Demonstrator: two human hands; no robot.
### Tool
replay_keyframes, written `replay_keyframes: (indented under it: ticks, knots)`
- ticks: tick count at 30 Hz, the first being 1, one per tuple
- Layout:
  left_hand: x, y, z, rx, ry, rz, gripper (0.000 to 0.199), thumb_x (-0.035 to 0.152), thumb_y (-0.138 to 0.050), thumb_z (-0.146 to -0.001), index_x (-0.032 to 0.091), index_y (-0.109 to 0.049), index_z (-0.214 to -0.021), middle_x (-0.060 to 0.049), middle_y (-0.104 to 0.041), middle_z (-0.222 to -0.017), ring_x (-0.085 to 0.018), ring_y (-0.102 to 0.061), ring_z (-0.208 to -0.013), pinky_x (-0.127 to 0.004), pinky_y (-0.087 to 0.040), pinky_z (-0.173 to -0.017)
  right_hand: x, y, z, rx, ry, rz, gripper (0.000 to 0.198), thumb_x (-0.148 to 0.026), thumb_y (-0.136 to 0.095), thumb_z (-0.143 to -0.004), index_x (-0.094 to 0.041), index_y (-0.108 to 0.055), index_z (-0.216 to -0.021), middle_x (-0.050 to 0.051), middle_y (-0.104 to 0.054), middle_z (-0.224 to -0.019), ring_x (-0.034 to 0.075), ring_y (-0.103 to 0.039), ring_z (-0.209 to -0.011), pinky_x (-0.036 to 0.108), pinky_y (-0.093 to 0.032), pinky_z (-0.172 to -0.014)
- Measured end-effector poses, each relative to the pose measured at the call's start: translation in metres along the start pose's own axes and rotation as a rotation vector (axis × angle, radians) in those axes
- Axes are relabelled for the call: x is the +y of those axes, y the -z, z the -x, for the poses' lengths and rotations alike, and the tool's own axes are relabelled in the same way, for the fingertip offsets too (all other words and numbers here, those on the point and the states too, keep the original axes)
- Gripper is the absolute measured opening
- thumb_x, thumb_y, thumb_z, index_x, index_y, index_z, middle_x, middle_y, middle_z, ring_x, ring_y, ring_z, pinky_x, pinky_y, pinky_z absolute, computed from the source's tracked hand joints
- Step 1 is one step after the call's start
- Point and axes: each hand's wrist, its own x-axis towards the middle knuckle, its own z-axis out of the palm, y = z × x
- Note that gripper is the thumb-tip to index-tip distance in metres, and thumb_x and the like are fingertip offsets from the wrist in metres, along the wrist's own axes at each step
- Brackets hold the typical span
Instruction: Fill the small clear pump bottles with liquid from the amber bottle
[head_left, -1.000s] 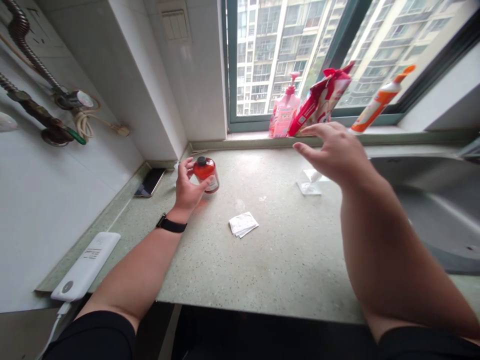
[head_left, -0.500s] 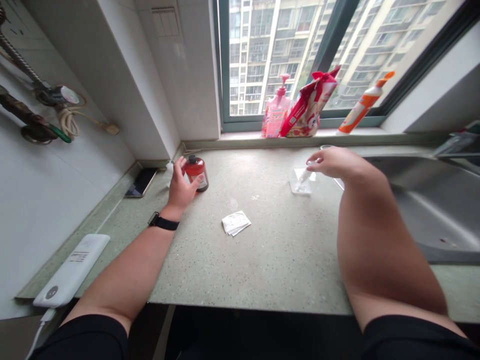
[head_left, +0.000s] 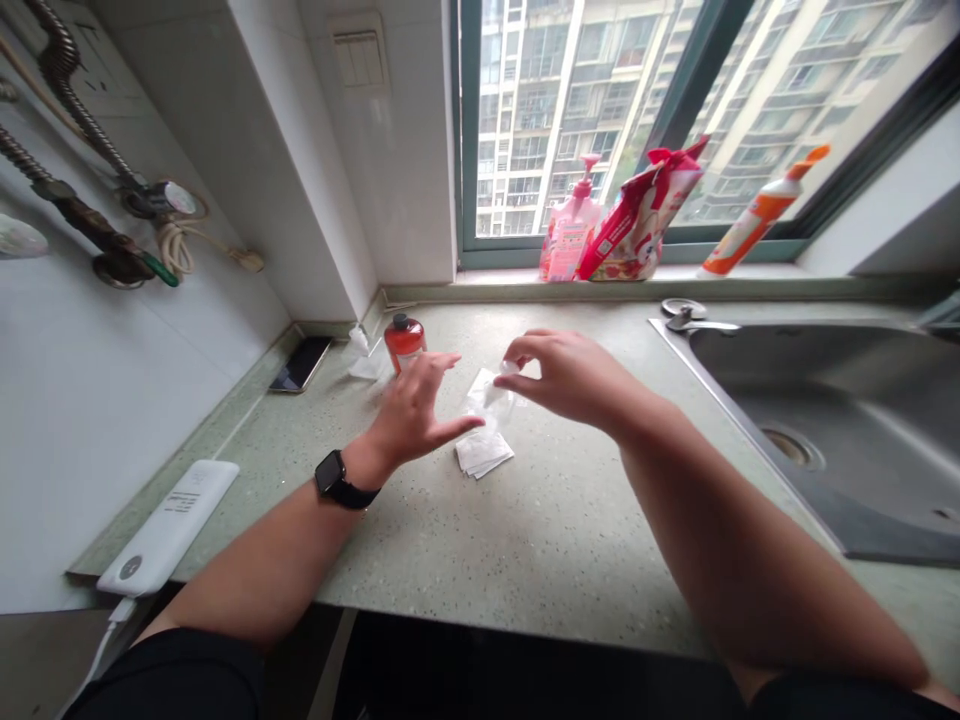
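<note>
My right hand (head_left: 559, 380) pinches the top of a clear plastic piece with a flat square base (head_left: 480, 398), over the middle of the counter. Its kind is hard to tell. My left hand (head_left: 412, 415) is spread beside it, thumb and fingers apart, holding nothing. Behind the left fingers stands a reddish bottle with a black cap (head_left: 403, 340), its lower part hidden. Left of that bottle sits a similar clear plastic piece (head_left: 362, 360) with a square base and a narrow top. A small stack of white packets (head_left: 484, 457) lies just in front of the held piece.
A phone (head_left: 301, 363) and a white power bank with a cable (head_left: 169, 525) lie along the left wall. A steel sink (head_left: 862, 430) is at the right. On the windowsill stand a pink pump bottle (head_left: 570, 235), a red bag (head_left: 641, 220) and an orange-white bottle (head_left: 757, 220).
My right hand has brought the clear plastic piece leftward from near the sink to the counter's middle. My left hand has left the reddish bottle and moved right, fingers spread. The view has shifted slightly.
</note>
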Motion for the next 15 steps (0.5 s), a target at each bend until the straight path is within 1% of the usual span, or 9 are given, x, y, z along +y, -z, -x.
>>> replay_keyframes:
  ticks: [2, 5, 10, 12, 15]
  knots:
    - [0.010, -0.003, 0.003, -0.025, 0.022, -0.021, 0.089, 0.075, -0.079, -0.086, 0.023, -0.048, -0.151, -0.016, -0.066, -0.132, -0.036, -0.067, -0.121, -0.057, -0.057, -0.106, -0.017, -0.013, 0.001, 0.012, -0.008, -0.007, 0.024, -0.049, -0.080, -0.091, -0.026, -0.075, -0.088, 0.006, -0.079, -0.094, 0.025, -0.070, -0.082, 0.040, -0.050, -0.072]
    - [0.018, -0.006, 0.006, -0.057, 0.058, -0.045, 0.086, 0.074, -0.078, -0.087, 0.025, -0.047, -0.150, -0.016, -0.066, -0.130, -0.037, -0.067, -0.119, -0.057, -0.058, -0.105, -0.031, -0.029, 0.002, 0.064, -0.001, -0.009, 0.025, -0.048, -0.080, -0.092, -0.026, -0.072, -0.083, 0.005, -0.077, -0.091, 0.024, -0.068, -0.078, 0.041, -0.049, -0.072]
    - [0.015, -0.010, 0.009, -0.093, 0.075, -0.040, 0.076, 0.058, -0.076, -0.094, 0.025, -0.043, -0.154, -0.016, -0.064, -0.135, -0.037, -0.065, -0.123, -0.056, -0.058, -0.107, -0.037, -0.044, 0.003, 0.117, -0.015, -0.001, 0.027, -0.049, -0.079, -0.092, -0.026, -0.069, -0.080, 0.006, -0.075, -0.088, 0.024, -0.066, -0.075, 0.041, -0.049, -0.072]
    - [0.015, -0.009, 0.009, -0.094, 0.086, -0.052, 0.075, 0.049, -0.077, -0.093, 0.025, -0.041, -0.156, -0.016, -0.062, -0.137, -0.037, -0.065, -0.124, -0.056, -0.058, -0.106, -0.037, -0.045, 0.003, 0.130, -0.017, -0.015, 0.027, -0.051, -0.078, -0.093, -0.026, -0.071, -0.086, 0.006, -0.076, -0.090, 0.025, -0.068, -0.077, 0.041, -0.050, -0.073]
    - [0.015, 0.003, 0.004, -0.082, 0.120, -0.112, 0.076, 0.039, -0.077, -0.091, 0.027, -0.041, -0.156, -0.015, -0.061, -0.138, -0.037, -0.064, -0.123, -0.056, -0.059, -0.105, -0.032, -0.044, 0.002, 0.178, -0.027, -0.073, 0.034, -0.058, -0.075, -0.094, -0.026, -0.074, -0.105, 0.008, -0.078, -0.102, 0.028, -0.072, -0.089, 0.042, -0.051, -0.078]
